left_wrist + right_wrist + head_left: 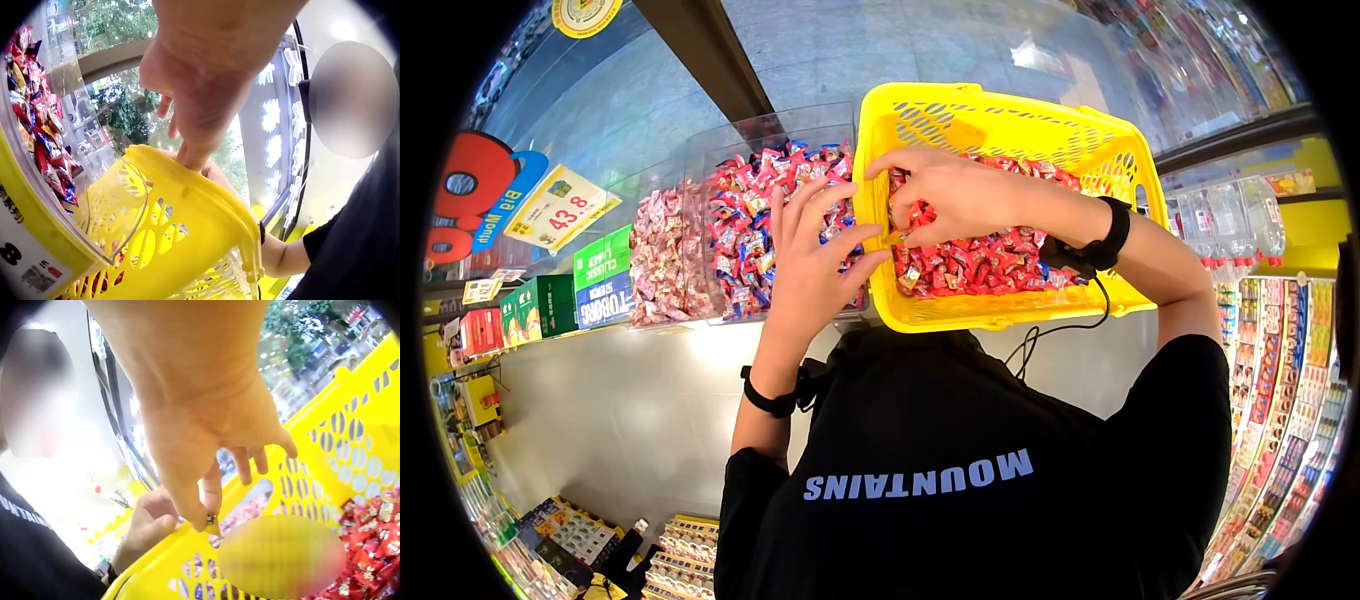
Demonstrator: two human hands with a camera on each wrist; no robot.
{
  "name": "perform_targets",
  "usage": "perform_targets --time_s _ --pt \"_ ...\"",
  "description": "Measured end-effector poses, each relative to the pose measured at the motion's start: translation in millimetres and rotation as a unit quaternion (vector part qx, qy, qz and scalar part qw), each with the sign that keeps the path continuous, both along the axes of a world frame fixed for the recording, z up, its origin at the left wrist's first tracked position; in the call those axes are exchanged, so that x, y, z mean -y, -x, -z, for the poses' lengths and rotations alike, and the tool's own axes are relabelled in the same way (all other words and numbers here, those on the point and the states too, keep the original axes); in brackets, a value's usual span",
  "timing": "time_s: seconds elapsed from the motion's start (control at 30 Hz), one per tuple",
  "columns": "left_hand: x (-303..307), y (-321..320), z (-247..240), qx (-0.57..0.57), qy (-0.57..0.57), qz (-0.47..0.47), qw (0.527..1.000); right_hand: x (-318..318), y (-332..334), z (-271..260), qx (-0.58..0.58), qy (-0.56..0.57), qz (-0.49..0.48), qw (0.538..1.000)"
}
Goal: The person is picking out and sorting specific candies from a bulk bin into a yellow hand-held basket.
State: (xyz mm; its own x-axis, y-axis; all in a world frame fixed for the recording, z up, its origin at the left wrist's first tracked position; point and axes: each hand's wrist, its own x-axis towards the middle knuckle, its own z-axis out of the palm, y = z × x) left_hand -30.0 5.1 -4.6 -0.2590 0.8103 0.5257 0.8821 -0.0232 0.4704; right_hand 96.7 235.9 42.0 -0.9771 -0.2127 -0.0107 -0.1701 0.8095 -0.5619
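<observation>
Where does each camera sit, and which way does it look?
Head: on the head, looking down at the basket; left hand, right hand and shirt show.
Left wrist: on that wrist, looking along the left hand at the basket's end and a candy bin; right forearm and shirt also show.
Right wrist: on that wrist, looking along the right hand across the basket; left hand and shirt also show.
Head and right wrist share the red candy.

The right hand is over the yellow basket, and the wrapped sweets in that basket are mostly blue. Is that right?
Not quite: the wrapped sweets in the yellow basket are mostly red, as the head view shows. The right hand is indeed over the basket.
</observation>
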Motion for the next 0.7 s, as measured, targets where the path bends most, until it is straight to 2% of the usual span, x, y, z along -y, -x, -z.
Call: perform_targets --time_s 0.1,0.2,0.3,0.4,0.43,0.53,0.63,0.7 --pt "-2.8 -4.5 -0.7 0.008 -0.009 0.010 1.000 11.7 -5.7 -2.2 -0.061 -0.009 0.001 0.998" --pt "1.9 -0.5 -3.2 -0.008 -0.004 0.010 1.000 16.3 -4.4 -1.2 -0.054 0.013 0.012 0.998" --pt "12.5 9.7 -6.2 -0.010 -0.022 -0.049 0.999 11.3 -3.7 14.8 -0.071 0.025 0.001 0.997" --pt "31.2 36.8 15.0 0.004 -0.069 -0.143 0.987 12.2 -6.9 27.0 -0.081 -0.031 -0.007 0.996" --pt "37.3 41.5 14.8 -0.007 -0.063 -0.160 0.985 10.5 -9.3 38.9 -0.064 -0.009 -0.007 0.998" --pt "53.2 45.2 19.1 -0.044 -0.032 -0.209 0.976 7.0 -18.9 54.0 0.102 -0.092 -0.038 0.990" --pt "58.0 48.2 46.3 -0.095 0.036 -0.227 0.968 12.2 -28.5 89.6 0.144 -0.133 -0.056 0.979" --pt "59.7 45.2 57.8 -0.072 0.053 -0.224 0.970 17.8 -27.2 103.6 0.201 -0.159 -0.066 0.964"
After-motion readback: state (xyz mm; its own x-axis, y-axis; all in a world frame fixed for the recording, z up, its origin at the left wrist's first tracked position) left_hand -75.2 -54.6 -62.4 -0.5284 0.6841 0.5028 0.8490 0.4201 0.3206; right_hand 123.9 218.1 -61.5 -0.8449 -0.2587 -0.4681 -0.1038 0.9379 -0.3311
